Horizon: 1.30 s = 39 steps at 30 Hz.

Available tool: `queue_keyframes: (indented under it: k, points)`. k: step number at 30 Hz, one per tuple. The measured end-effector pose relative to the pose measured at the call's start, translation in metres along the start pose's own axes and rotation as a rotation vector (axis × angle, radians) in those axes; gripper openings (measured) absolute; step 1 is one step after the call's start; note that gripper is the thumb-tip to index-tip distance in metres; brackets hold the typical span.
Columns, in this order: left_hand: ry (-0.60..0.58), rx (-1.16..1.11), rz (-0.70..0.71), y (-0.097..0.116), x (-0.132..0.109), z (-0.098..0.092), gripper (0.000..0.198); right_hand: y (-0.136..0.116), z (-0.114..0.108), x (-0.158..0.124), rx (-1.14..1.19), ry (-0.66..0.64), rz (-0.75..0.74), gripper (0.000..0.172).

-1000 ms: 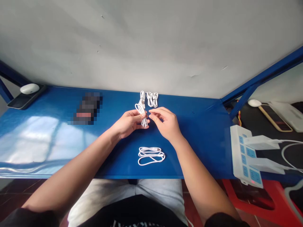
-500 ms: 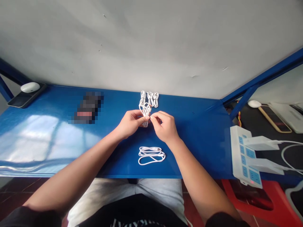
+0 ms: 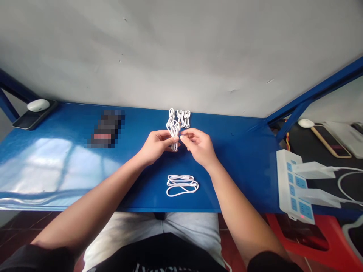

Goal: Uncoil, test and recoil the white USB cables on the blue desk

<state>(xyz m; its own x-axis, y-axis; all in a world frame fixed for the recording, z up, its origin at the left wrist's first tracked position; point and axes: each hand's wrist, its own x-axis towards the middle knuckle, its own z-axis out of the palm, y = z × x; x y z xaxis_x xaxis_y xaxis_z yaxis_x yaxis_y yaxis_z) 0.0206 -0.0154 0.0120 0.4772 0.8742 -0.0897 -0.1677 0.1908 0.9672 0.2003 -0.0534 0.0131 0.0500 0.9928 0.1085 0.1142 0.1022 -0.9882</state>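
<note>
Left hand point(image 3: 155, 146) clenched around looped white cable point(image 3: 173, 133); right hand point(image 3: 199, 146) released, just beside. Three white cable hanks point(image 3: 179, 118) behind; one loose white cable coil point(image 3: 182, 185) in front, on blue metal table point(image 3: 238, 170).

A pixelated patch point(image 3: 105, 129) blurs an object on the tabletop point(image 3: 241, 170). The left hand point(image 3: 155, 146) covers part of the white cable bundle point(image 3: 173, 130), its plug ends too small to tell. The charger cords point(image 3: 350, 172) run off the right edge, and the bottom edge cuts off the red stool point(image 3: 337, 241).
</note>
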Motion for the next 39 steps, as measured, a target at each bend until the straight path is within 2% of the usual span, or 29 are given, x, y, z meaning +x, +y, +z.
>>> queue_keyframes:
  k: [2,4,7,11,14,17,20,22,23,25,28,31,35,37,39]
  points:
    - [-0.019,-0.121,-0.128,0.002,0.002,-0.003,0.033,0.001,0.000,-0.001,-0.206,0.015,-0.246,0.016]
    - [-0.035,-0.179,-0.208,0.004,0.002,-0.005,0.029,0.001,-0.001,0.000,-0.343,-0.010,-0.393,0.013]
    - [-0.045,-0.189,-0.258,0.005,0.002,-0.007,0.028,-0.001,-0.004,0.000,-0.453,-0.036,-0.471,0.016]
    - [-0.082,-0.068,-0.199,0.002,0.001,-0.006,0.032,-0.004,-0.004,0.000,-0.457,-0.090,-0.449,0.022]
    - [-0.078,0.043,-0.092,0.001,0.000,-0.004,0.033,-0.003,-0.002,-0.001,-0.319,-0.052,-0.289,0.024]
    - [-0.080,0.118,0.078,0.001,-0.001,-0.002,0.029,-0.001,0.001,-0.001,0.037,-0.025,0.025,0.021]
    - [-0.053,0.260,0.263,0.000,-0.001,-0.002,0.019,-0.001,0.002,0.001,0.386,-0.087,0.303,0.017]
    - [-0.033,0.304,0.304,0.000,-0.001,-0.002,0.017,-0.001,0.002,0.002,0.473,-0.140,0.414,0.019]
    - [-0.035,0.279,0.277,0.000,-0.001,-0.002,0.019,-0.001,0.003,0.002,0.465,-0.145,0.423,0.021]
    - [-0.039,0.156,0.157,-0.001,-0.001,-0.002,0.027,0.001,0.004,0.002,0.343,-0.086,0.309,0.023]
    - [-0.014,-0.036,-0.015,-0.003,0.000,-0.001,0.035,0.003,0.005,0.001,0.000,0.064,-0.069,0.019]
    - [0.004,-0.115,-0.077,-0.003,0.001,0.000,0.035,0.002,0.004,-0.001,-0.293,0.099,-0.320,0.015]
    - [0.031,-0.122,-0.069,-0.007,0.001,0.002,0.035,-0.001,0.004,-0.003,-0.439,0.105,-0.353,0.021]
    - [0.048,-0.080,-0.023,-0.011,0.002,0.002,0.034,0.001,0.006,-0.003,-0.398,0.106,-0.265,0.023]
    - [0.065,0.032,0.067,-0.014,0.003,0.002,0.032,0.004,0.008,-0.002,-0.262,0.092,-0.088,0.023]
